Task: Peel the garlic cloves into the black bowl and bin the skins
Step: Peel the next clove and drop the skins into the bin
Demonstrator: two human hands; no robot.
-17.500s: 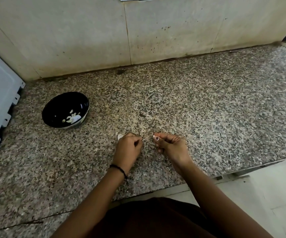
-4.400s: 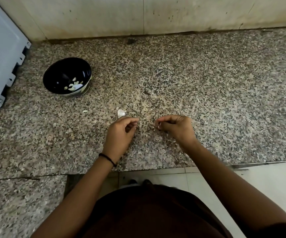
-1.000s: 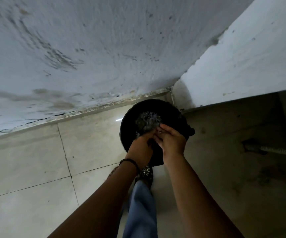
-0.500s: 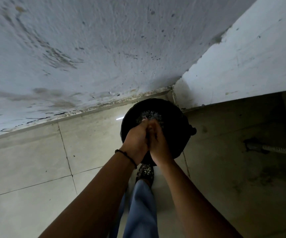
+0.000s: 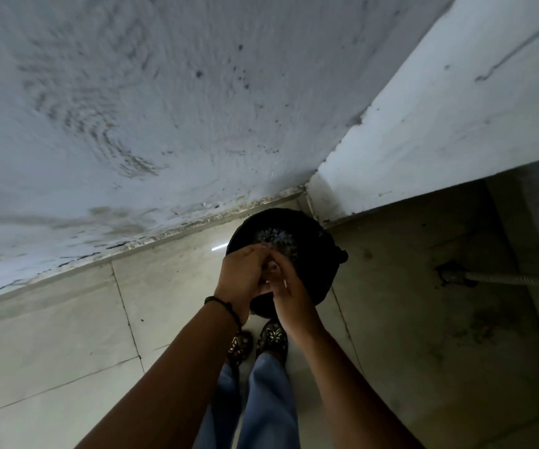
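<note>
A tiled floor [image 5: 67, 335] and stained wall [image 5: 132, 92] are shown, the black bin [image 5: 316, 254] set in their corner at frame centre. The left hand [image 5: 242, 277] and right hand [image 5: 291, 296] are pressed together above its mouth, presumably so skins fall inside; any grip cannot be told. A metal hose [image 5: 514, 280] lies well apart at right.

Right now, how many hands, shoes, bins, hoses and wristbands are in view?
Hands: 2 (left hand, right hand)
Shoes: 2
Bin: 1
Hose: 1
Wristband: 1
Total: 7
</note>
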